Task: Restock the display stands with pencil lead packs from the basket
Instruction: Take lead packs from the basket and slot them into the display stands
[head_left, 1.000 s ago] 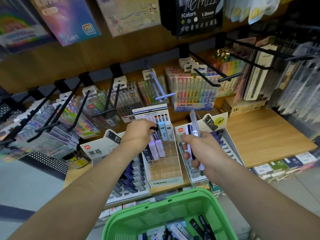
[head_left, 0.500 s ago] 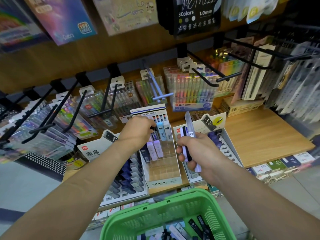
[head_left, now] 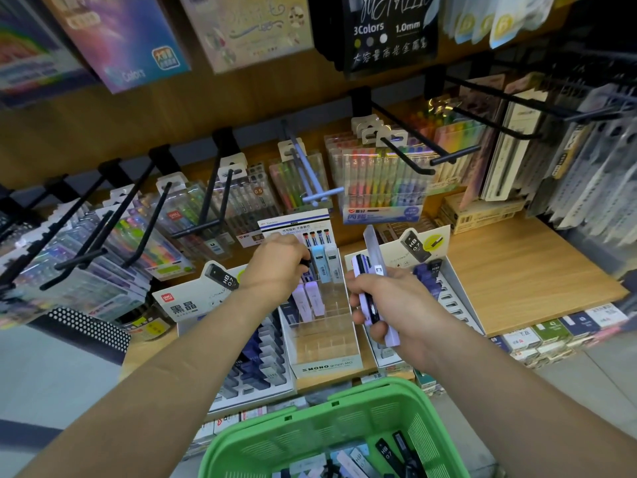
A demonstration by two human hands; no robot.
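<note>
My left hand (head_left: 275, 267) reaches into the back of the clear middle stand (head_left: 324, 339), fingers closed on a dark lead pack at its rear row beside light blue and grey packs (head_left: 319, 267). My right hand (head_left: 389, 305) grips a bunch of slim lead packs (head_left: 367, 294), lilac, white and black, fanned upward in front of the right stand (head_left: 458, 288). The left stand (head_left: 255, 360) holds rows of dark packs. A green basket (head_left: 331, 426) sits at the bottom with several black and pale packs (head_left: 386, 453) inside.
Black peg hooks (head_left: 406, 157) with hanging pen sets jut out above the stands. A bare stretch of wooden shelf (head_left: 524, 270) lies right of the stands. Small boxes (head_left: 551, 329) line the lower shelf edge. Grey floor shows at left.
My left hand has stayed at the back row of the middle stand. My right hand with its bunch of packs has barely shifted; the view has tilted slightly.
</note>
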